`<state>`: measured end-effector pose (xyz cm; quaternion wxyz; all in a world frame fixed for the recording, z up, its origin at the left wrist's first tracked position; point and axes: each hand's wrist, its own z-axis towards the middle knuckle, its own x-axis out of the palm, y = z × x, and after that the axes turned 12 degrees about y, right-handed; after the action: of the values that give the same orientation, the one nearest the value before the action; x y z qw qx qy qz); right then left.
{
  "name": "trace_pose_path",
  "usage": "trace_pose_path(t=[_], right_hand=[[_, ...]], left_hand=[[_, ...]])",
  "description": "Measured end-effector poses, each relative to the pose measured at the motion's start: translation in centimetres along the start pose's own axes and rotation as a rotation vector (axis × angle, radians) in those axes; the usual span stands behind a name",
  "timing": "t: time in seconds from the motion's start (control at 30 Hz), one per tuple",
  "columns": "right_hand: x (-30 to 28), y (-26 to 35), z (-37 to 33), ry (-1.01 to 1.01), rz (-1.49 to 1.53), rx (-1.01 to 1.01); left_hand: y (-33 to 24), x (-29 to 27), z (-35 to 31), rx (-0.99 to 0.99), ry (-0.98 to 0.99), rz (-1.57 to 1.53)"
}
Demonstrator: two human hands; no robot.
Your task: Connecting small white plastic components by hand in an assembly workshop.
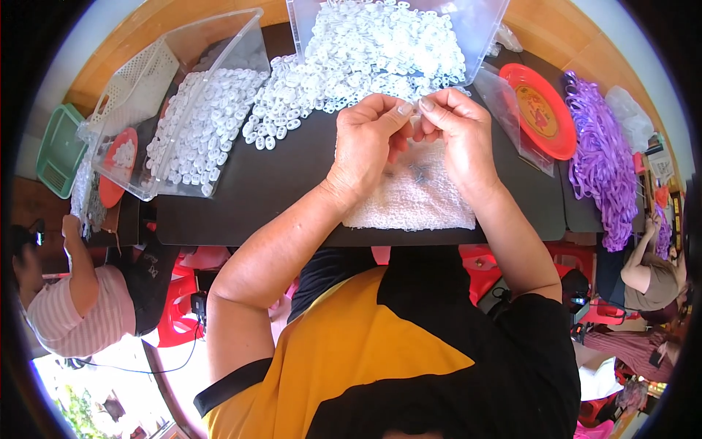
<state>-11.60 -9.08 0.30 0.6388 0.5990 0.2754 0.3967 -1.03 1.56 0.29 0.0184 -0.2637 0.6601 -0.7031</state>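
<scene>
My left hand (371, 135) and my right hand (462, 132) meet above a pale cloth (417, 201) on the dark table. Both are closed, thumbs and fingertips pinched together almost touching. Whatever small thing sits between the fingertips is mostly covered by them, and I cannot make it out. Just beyond my hands lies a heap of small white oval plastic pieces with holes (300, 95). It spreads out from a clear plastic bin (482, 44) full of the same pieces. Small dark specks or thin bits show on the cloth under my hands.
Left stands another clear bin (153, 179) of white pieces, beside a white basket (139, 84) and green tray (58, 150). A red plate (559, 139) and a purple ribbon bundle (603, 161) lie right. Co-workers sit on both sides, one in a striped shirt (91, 307).
</scene>
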Motion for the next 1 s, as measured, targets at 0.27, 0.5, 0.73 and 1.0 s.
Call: trace_pose_path(t=[0.27,0.5,0.73,1.0], right_hand=[[-0.1,0.3,-0.2,0.002,-0.022,0.014],[0.3,0.2,-0.4,0.027,-0.007,0.031],[0.4,0.3,-0.3,0.064,-0.092,0.007],[0.0,1.0,-0.4,0.123,-0.085,0.012]], left_hand=[[0.1,-0.1,0.2,-0.046,0.014,0.062],[0.5,-0.1,0.2,-0.023,0.004,0.125],[0.4,-0.4,0.0,0.008,0.013,0.111],[-0.3,-1.1,0.5,-0.026,0.059,0.144]])
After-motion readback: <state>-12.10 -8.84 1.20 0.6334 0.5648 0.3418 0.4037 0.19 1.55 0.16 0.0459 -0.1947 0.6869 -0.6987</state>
